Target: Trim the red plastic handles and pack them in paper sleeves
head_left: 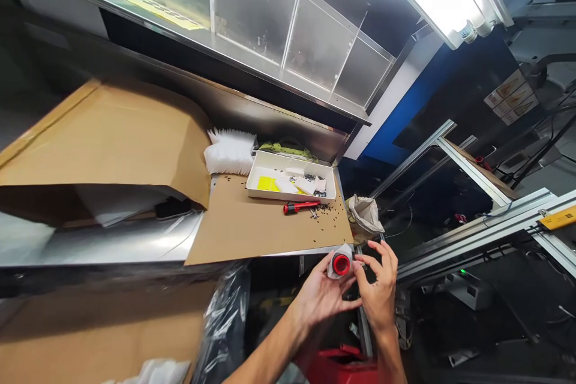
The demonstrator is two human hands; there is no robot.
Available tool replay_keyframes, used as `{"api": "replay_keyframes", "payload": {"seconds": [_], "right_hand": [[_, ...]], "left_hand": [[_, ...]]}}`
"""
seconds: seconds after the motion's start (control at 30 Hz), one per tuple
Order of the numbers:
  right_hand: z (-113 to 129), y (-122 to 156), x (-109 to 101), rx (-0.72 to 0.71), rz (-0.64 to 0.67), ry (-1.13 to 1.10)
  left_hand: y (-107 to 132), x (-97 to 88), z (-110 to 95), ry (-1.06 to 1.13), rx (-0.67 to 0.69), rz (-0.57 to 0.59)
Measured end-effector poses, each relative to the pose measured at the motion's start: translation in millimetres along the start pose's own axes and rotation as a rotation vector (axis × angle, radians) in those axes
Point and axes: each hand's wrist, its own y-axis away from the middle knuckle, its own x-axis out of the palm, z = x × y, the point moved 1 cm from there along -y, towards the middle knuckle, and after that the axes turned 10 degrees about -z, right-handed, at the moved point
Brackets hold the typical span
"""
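My left hand (321, 295) holds a small white part with a red round cap (341, 263) just below the front edge of the bench. My right hand (380, 288) is right beside it, thumb and forefinger pinched at the part's right side, the other fingers spread. I cannot make out whether anything is in the pinch.
A brown cardboard sheet (265, 222) covers the steel bench, with a red-handled screwdriver (300, 207), scattered black screws (324, 210) and a white tray (290, 183) of small parts. A large cardboard box (103, 144) stands at left, a white bag (365, 213) at the bench's right end, aluminium rails (477, 228) to the right.
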Motion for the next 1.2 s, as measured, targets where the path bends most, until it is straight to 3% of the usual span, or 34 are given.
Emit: {"api": "replay_keyframes", "payload": {"seconds": [0.27, 0.57, 0.7, 0.87, 0.93, 0.97, 1.03, 1.07, 1.2], "right_hand": [[-1, -12, -1, -0.042, 0.161, 0.051], [-2, -21, -15, 0.113, 0.290, -0.118], [-2, -23, -20, 0.193, 0.307, -0.208], [-10, -19, -28, 0.400, 0.234, -0.480], [-30, -20, -44, 0.510, 0.056, -0.603], [-46, -21, -58, 0.546, -0.077, -0.561], [-84, -23, -99, 0.580, -0.366, -0.255], [-104, -23, -124, 0.596, -0.498, 0.005], [-167, -13, -228, 0.726, -0.783, 0.503]], "left_hand": [[3, -0.7, 4, -0.052, -0.031, -0.030], [-5, -12.8, 9, 0.005, -0.124, 0.151], [-5, -14.5, 15, 0.031, -0.166, 0.072], [0, 0.6, 14, 0.051, -0.047, -0.127], [4, 7.3, 8, 0.077, 0.017, -0.233], [5, 9.8, 4, 0.083, 0.051, -0.287], [7, 13.0, -5, 0.068, 0.108, -0.360], [8, 13.8, -9, 0.047, 0.118, -0.377], [6, 14.0, -13, -0.034, 0.099, -0.404]]}}
